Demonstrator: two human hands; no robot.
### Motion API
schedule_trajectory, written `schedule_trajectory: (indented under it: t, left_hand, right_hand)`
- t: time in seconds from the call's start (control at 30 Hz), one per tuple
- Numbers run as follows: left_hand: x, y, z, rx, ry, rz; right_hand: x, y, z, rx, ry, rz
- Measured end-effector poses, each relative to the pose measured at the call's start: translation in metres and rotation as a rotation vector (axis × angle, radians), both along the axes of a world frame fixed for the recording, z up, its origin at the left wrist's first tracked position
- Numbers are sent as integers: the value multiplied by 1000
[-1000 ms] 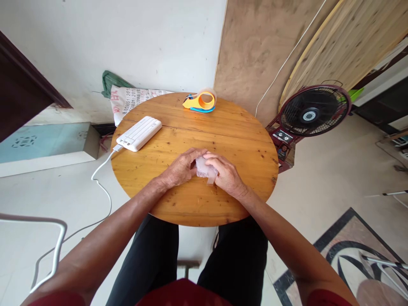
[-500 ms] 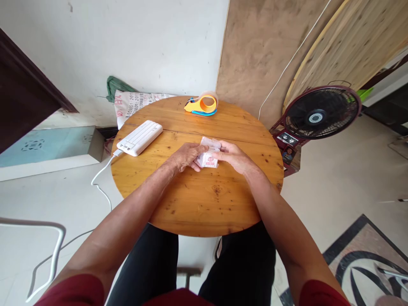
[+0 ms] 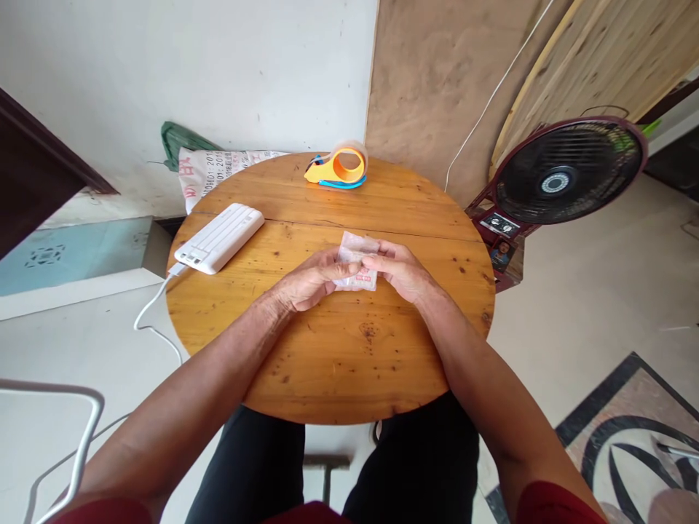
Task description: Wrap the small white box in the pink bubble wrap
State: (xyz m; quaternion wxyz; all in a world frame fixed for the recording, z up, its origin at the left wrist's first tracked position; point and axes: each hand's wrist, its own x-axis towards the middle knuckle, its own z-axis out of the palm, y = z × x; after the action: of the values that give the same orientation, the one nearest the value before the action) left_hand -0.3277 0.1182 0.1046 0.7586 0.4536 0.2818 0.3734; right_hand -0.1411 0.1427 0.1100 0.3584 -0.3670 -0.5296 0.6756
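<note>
Between my hands, over the middle of the round wooden table (image 3: 338, 349), is a small whitish packet (image 3: 354, 244) with red print on its lower part. It looks thin and slightly see-through; its contents cannot be made out. My left hand (image 3: 314, 276) grips its left side, thumb lying across the front. My right hand (image 3: 401, 268) pinches the right side, with its thumb pressed on the packet's middle near the left thumb's tip. The fingers behind the packet are partly hidden.
An orange and blue tape dispenser (image 3: 338, 171) stands at the table's far edge. A white power bank (image 3: 221, 236) with a white cable (image 3: 150, 309) lies at the left. A printed sack (image 3: 210, 171) leans behind the table; a dark red fan (image 3: 557, 182) stands to the right.
My thumbs have come closer together over the packet, covering more of its print. The packet's upper flap looks more spread upward. The whole view has shifted slightly.
</note>
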Motion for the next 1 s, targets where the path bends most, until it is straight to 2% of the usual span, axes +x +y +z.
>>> schedule_trajectory:
  t: [0.13,0.33,0.43,0.63,0.87,1.0]
  left_hand:
    - [2,-1,1,-98,-6,17]
    - [2,-2,1,-122,-5,46]
    - [2,-1,-1,-160,-24,27]
    - [3,-1,-1,-166,-30,24]
    - [5,-5,2,-136,12,32]
    - [6,-5,2,-146,37,50]
  right_hand:
    - [2,-1,-1,57,-45,-39]
    - [3,0,-5,324,-234,-181]
    - [6,1,-6,324,-206,-237]
    - [10,4,-7,266,-158,-238]
    - [4,-1,-4,349,-160,-283]
    - [3,-5,1,324,-128,-252]
